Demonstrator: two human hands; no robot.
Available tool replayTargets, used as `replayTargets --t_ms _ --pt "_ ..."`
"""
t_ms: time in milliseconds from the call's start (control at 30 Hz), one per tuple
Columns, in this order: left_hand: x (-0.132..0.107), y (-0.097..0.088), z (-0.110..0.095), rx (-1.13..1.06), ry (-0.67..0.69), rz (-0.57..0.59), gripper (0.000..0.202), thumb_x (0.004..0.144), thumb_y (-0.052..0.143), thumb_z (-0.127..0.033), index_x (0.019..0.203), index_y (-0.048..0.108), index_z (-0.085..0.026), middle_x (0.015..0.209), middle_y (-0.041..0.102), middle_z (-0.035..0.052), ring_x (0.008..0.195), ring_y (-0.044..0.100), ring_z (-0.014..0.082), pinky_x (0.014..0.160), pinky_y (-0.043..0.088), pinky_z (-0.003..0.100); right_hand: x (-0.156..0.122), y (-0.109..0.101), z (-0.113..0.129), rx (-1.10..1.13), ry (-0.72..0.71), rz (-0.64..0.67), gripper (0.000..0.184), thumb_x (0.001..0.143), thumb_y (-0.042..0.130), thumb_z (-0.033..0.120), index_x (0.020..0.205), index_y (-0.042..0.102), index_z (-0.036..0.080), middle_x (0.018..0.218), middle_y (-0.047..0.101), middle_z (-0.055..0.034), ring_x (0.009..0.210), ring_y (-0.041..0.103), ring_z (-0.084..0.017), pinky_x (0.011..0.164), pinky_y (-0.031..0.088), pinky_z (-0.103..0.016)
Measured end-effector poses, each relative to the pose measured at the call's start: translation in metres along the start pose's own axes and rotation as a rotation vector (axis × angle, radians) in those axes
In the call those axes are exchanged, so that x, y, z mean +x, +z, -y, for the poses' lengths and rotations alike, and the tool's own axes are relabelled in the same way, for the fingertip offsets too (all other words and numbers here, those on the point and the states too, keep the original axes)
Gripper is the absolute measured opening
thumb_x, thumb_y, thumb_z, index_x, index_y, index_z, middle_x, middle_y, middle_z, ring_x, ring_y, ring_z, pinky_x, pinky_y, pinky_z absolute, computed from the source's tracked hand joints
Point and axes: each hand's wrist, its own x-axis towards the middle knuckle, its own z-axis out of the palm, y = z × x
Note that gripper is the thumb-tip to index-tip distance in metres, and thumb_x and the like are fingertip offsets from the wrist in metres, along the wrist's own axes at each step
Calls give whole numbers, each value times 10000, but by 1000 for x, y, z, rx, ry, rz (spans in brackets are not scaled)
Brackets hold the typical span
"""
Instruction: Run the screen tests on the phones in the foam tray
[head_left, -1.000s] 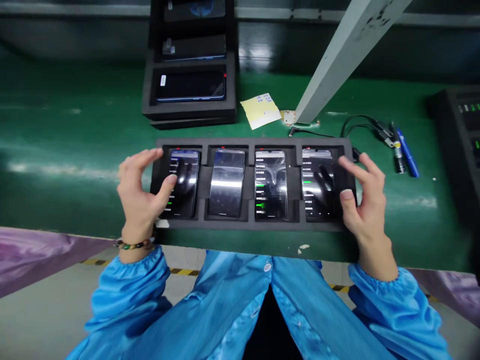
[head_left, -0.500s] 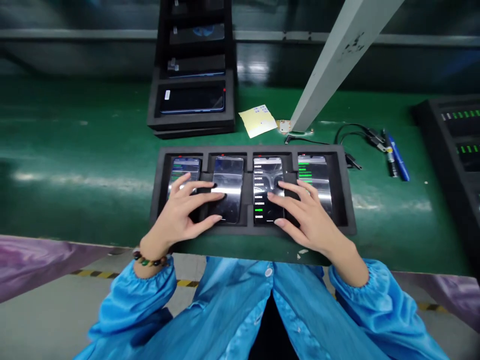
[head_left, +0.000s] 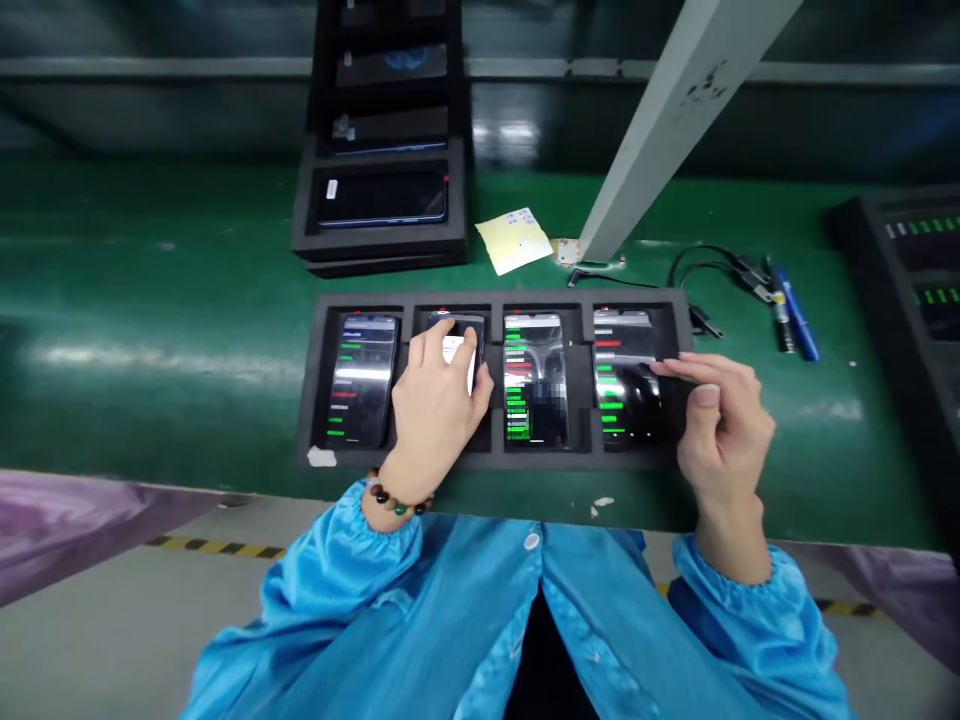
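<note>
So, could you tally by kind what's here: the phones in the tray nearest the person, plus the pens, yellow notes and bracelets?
Phones in the nearest tray: 4
Pens, one blue and one dark: 2
Yellow note: 1
Bracelet: 1
Total: 8

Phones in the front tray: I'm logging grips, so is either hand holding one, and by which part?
The right hand holds nothing. The left hand partly covers the second phone from the left; any grip cannot be told.
</note>
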Motion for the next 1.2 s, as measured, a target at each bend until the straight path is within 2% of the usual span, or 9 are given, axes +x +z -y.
replayTargets --t_ms 133,233,333,433,567,767,1033,1100,1200 --pt "2 3 -6 22 -30 -28 439 1024 645 -304 1432 748 -179 1472 665 191 1299 625 426 722 633 471 0 -1 -3 14 67 -15 376 1169 475 401 1188 822 258 1129 848 -77 1254 737 -297 1142 534 -570" --pt "1 4 -4 1 -62 -50 422 1023 683 -369 1402 771 -207 1451 667 188 1274 631 436 692 605 456 1 -2 -4 38 83 0 390 1172 464 414 1201 820 258 1146 845 -75 1265 733 -290 1143 547 -558" --pt "-4 -3 11 -73 -29 -98 468 1037 719 -460 1436 750 -217 1540 620 200 1376 598 448 876 634 534 0 -3 -5 56 104 -13 418 1176 445 421 1212 823 248 1194 839 -84 1296 726 -293 1154 550 -562" --pt "-12 -18 42 -188 95 -176 519 1037 755 -456 1502 690 -234 1600 605 184 1477 573 399 1189 526 595 -1 -4 -6 63 126 -17 434 1179 436 421 1228 821 228 1209 837 -101 1318 724 -308 1167 541 -587" --pt "-20 -30 67 -273 188 -131 485 1027 778 -413 1486 669 -299 1400 762 86 1323 697 318 1304 416 592 0 -4 -5 83 137 -11 431 1183 430 417 1243 810 224 1193 839 -101 1323 724 -315 1180 535 -607" --pt "-12 -6 18 -151 47 -113 581 1043 725 -446 1560 634 -198 1698 480 229 1555 470 440 1210 529 629 1 -2 -3 59 149 6 403 1179 453 432 1267 798 243 1196 837 -82 1323 717 -308 1178 533 -597" --pt "2 1 -13 -48 -91 -62 500 988 681 -268 1487 719 -277 1561 569 189 1384 585 456 821 673 528 0 -2 -7 63 145 26 393 1181 450 431 1283 790 261 1241 834 -82 1312 707 -288 1159 541 -563" --pt "2 0 -11 -83 -107 -77 569 991 695 -291 1559 663 -293 1544 562 189 1355 597 435 891 663 555 0 -3 -8 66 145 32 394 1181 448 432 1286 788 262 1240 833 -84 1314 707 -288 1158 542 -561" --pt "-4 -6 7 -197 -49 -112 708 1018 726 -412 1682 521 -277 1635 491 198 1480 535 415 1164 559 615 0 -3 -8 78 149 24 395 1179 448 434 1288 786 264 1238 833 -82 1314 710 -288 1159 544 -565"
